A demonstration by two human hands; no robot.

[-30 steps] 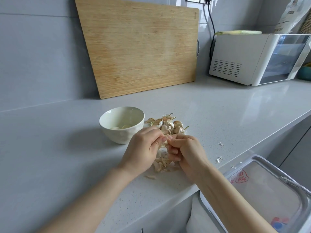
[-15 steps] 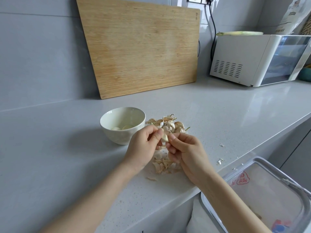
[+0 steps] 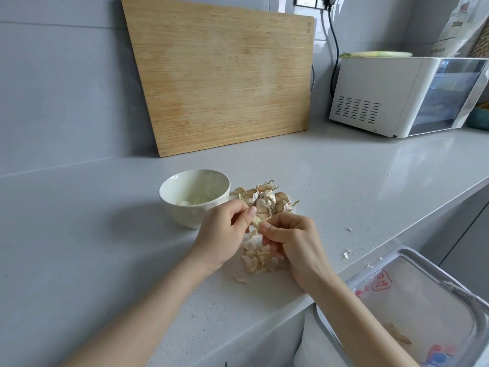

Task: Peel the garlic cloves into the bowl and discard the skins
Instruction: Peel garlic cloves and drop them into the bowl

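Hands eased slightly apart since second ago — pale garlic clove (image 3: pixel 256 221) now shows between them. Left hand (image 3: pixel 222 234) and right hand (image 3: pixel 296 242) both pinch it, curled round it. Unpeeled garlic (image 3: pixel 267 200) just beyond hands; skins (image 3: pixel 258 260) on counter (image 3: pixel 105 234) beneath them. Bowl (image 3: pixel 185 217) just beyond left hand, peeled cloves (image 3: pixel 185 202) inside. Bin (image 3: pixel 402 251) — below right wrist, past counter edge.

Worktop (image 3: pixel 79 234) open at both sides, crowded in the middle.
Bare worktop is seen left of the bowl (image 3: pixel 190 217) and between the garlic heap (image 3: pixel 264 198) and the white appliance (image 3: pixel 375 94). Bowl and heap are set just beside each other; loose skins (image 3: pixel 258 263) are strewn nearer the front edge, and a board (image 3: pixel 219 75) is leaned against the wall behind.
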